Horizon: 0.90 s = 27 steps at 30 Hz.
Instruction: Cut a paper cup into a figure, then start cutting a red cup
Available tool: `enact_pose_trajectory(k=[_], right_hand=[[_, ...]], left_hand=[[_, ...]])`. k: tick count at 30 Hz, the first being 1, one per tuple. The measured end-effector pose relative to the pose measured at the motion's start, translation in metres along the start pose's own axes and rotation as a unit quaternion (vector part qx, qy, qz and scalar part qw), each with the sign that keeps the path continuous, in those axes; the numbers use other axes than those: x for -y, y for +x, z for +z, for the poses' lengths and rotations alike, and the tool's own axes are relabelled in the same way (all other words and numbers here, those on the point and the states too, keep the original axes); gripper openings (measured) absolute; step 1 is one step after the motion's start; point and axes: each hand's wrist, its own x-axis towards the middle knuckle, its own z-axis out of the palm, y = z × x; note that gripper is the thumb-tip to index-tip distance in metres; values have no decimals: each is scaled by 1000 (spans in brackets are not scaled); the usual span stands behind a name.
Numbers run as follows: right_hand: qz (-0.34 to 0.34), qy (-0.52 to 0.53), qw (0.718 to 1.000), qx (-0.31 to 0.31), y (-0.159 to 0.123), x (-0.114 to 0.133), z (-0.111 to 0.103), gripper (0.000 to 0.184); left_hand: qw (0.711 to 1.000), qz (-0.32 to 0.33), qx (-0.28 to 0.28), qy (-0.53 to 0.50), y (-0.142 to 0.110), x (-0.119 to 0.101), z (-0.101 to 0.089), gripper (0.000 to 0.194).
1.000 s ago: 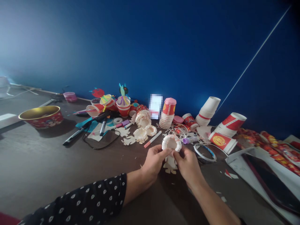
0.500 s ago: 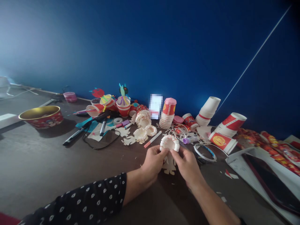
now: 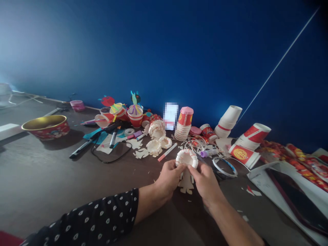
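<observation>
Between my hands is a white paper-cup doll (image 3: pixel 186 184), its rim curled into a thick rounded ring at the top and a cut body with feet hanging below. My left hand (image 3: pixel 169 177) is closed on its left side, thumb on the lower rim. On the right side my right hand (image 3: pixel 206 181) pinches it too, the two thumbs nearly meeting. Both hands' other fingers are mostly hidden behind the ring. Just beyond lie similar curled paper pieces (image 3: pixel 154 147) and a marker with a pinkish-red end (image 3: pixel 167 152).
Paper-cup stacks (image 3: pixel 183 123) and tilted cups (image 3: pixel 228 121) line the blue wall. A red bowl with a gold inside (image 3: pixel 46 128) stands left, near a black pen (image 3: pixel 83 147). At right are a tape roll (image 3: pixel 224 167) and a dark phone (image 3: pixel 297 200) on a white box lid.
The view has shifted very slightly. Both hands keep hold of the paper-cup doll, and the thumbs have moved a little at its lower rim, showing more of the body below.
</observation>
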Motion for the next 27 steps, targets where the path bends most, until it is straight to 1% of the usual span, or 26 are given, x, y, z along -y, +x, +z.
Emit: enact_pose_trajectory(k=[4,8,11,14,17,21,24,27], right_hand=[[11,-6,1000,-8,1,-2,1,31],[8,-23,1000,-1,2,3,-2,31],[13,-14,1000,14,1,8,-5,30],[13,-19,1000,17,0,10,-5,27],[-3,-66,998,-6,0,7,-4,26],[-11,-143,989,-48,3,1,-4,24],[-12,-146,988,-48,4,-3,-5,25],[-17,-137,989,-50,4,-4,-5,23]], left_hand=[[1000,2,-8,-11,1,1,0,23],[1000,5,-11,-10,4,3,-1,27],[1000,11,-22,-6,6,4,-1,27],[1000,15,-20,-5,7,6,-2,26],[999,20,-24,5,7,6,-2,27],[999,23,-21,17,6,4,-2,27],[1000,26,-11,11,6,4,-3,27],[999,26,-15,10,7,4,-3,27]])
